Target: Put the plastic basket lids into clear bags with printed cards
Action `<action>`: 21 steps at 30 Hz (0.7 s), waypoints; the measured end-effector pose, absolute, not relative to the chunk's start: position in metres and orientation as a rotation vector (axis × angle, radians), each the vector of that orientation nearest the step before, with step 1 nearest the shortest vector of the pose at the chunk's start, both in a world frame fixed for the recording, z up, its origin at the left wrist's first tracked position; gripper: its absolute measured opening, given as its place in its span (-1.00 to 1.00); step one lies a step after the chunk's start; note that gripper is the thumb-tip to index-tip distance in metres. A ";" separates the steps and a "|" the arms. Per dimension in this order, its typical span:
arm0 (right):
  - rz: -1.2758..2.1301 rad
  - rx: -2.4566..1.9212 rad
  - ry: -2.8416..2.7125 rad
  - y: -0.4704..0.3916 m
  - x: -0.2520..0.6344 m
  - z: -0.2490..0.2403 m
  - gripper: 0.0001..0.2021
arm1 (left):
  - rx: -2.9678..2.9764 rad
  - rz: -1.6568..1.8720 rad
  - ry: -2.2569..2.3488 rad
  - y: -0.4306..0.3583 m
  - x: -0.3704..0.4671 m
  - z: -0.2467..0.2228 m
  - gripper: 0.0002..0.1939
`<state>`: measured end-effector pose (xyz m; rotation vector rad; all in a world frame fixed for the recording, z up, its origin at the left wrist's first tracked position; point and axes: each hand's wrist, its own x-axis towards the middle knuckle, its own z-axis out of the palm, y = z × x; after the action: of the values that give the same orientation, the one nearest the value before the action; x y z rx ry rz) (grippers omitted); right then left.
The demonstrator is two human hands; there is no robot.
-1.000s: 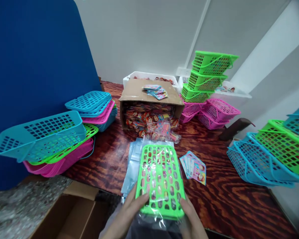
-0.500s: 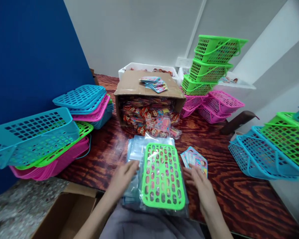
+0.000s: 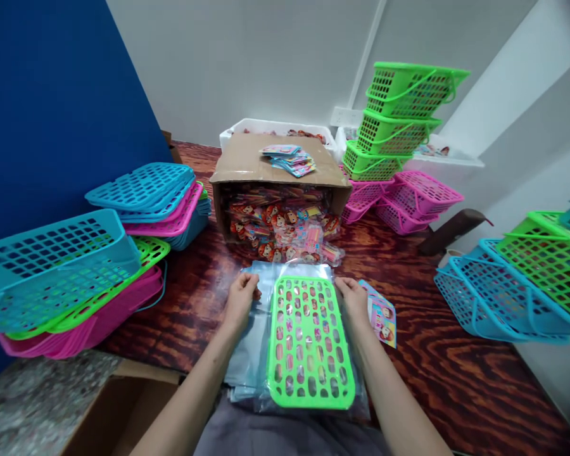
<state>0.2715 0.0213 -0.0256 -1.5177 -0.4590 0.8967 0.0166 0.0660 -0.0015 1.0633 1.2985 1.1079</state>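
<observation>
A green basket [image 3: 308, 342] lies bottom up in front of me, its small contents showing through the holes. Clear plastic, seemingly a bag, surrounds it, and a stack of flat plastic bags [image 3: 254, 354] lies underneath. My left hand [image 3: 242, 296] is closed at the upper left of the plastic, fingers curled on what looks like the bag's edge. By the basket's upper right corner, my right hand [image 3: 354, 303] pinches the other side of the clear bag. Printed cards [image 3: 382, 316] lie just right of that hand, partly hidden by it.
An open cardboard box [image 3: 280, 166] full of small packets stands behind the bags, with cards on top. Blue, green and pink baskets [image 3: 61, 253] are stacked at left. More green baskets [image 3: 399, 120] and blue baskets [image 3: 494, 297] stand at right. Another carton [image 3: 128, 405] is below the table edge.
Both hands have moved away from me to the upper end of the bag. Their spread fingers have closed at its two sides.
</observation>
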 end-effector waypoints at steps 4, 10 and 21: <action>0.946 -1.417 -0.404 -0.001 0.271 -0.021 -0.50 | 1.071 0.978 1.290 0.035 0.012 0.007 -0.44; 1.231 -1.345 -0.438 -0.026 0.236 0.001 -0.37 | 1.023 0.893 1.095 -0.017 0.026 0.014 -0.44; 1.325 -1.036 -0.422 -0.031 0.218 0.049 -0.42 | 0.702 1.023 0.961 -0.032 0.040 0.018 -0.35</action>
<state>0.2177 -0.0312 0.0488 -1.0362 -0.4221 1.3253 0.0401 -0.0316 0.0177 0.7017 0.9613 1.0234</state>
